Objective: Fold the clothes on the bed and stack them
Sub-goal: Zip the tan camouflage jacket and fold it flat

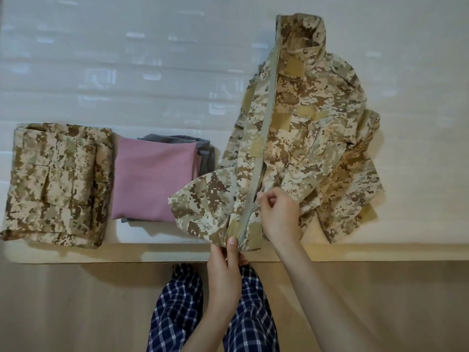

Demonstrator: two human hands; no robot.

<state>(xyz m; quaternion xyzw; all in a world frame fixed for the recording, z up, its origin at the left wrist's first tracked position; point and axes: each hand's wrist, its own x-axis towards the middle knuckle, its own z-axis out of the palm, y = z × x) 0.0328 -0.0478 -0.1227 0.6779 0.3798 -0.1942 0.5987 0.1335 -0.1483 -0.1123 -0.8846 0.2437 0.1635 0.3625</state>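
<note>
Right fingers (265,199): thumb and forefinger pinched together on the zip (264,123), a little above the hem; the rest are curled.
Left fingers (231,243): clamped on the jacket (312,128) hem, at the foot of the zip.
Right hand (279,214): beyond the left hand and just to its right, on the zip line.
Left hand (224,265): at the near edge of the bed (152,59), holding the hem.
Zip: runs from the hem away to the collar, slanting slightly right; how far it is joined cannot be told.
Key relation: the zip's length lies straight ahead of the right fingers, toward the collar. The right hand is nearer that run and the left holds the foot of the zip, so a pull would likely follow this axis.
Jacket: on the right of the bed, collar far and hem near, long axis pointing away from the person. Its near left flap is raised and bulging.
Pink top (152,179): folded on a grey piece (203,148), just left of the jacket; the flap covers its near right corner.
Folded camo (58,181): far left, near edge, just beside the pink top.
</note>
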